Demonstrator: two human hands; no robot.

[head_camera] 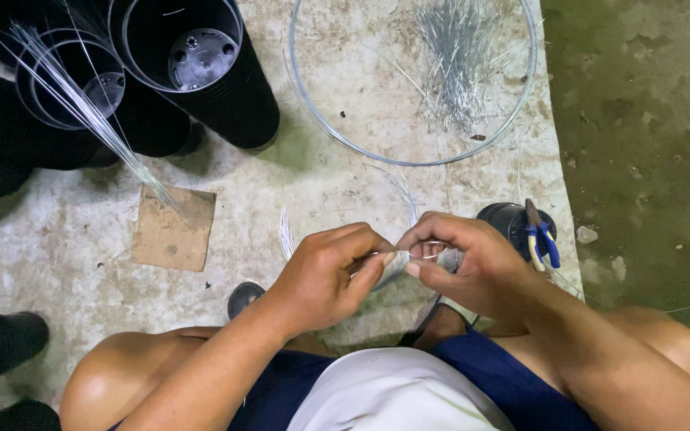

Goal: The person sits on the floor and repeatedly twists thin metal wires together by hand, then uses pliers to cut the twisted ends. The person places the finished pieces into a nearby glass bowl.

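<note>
- While both hands met at the centre of the view, a thin silvery wire loop (409,209) ran up from between them and curved back down, its ends pinched together at the fingertips.
- The left hand (325,275) was closed narrowly, thumb and forefinger clamping the wire ends; the right hand (465,259) was likewise pinched shut on the same wire, just touching the left.
- Judging by this grip, the step in hand looked like twisting or joining the wire ends, which would call for a firm pinch on one side and a small turn on the other.
- At three o'clock of the hands, blue-handled pliers (538,235) rested on a small black round container (513,223).
- At twelve o'clock lay a large round wire hoop (297,88) around a heap of short cut silver wires (457,64).
- At ten o'clock lay a brown cardboard square (174,230), and farther out stood stacked black plastic pots (201,64) holding a bundle of long straight wires (81,104).
- Everything sat on a stained pale concrete floor (321,175).
</note>
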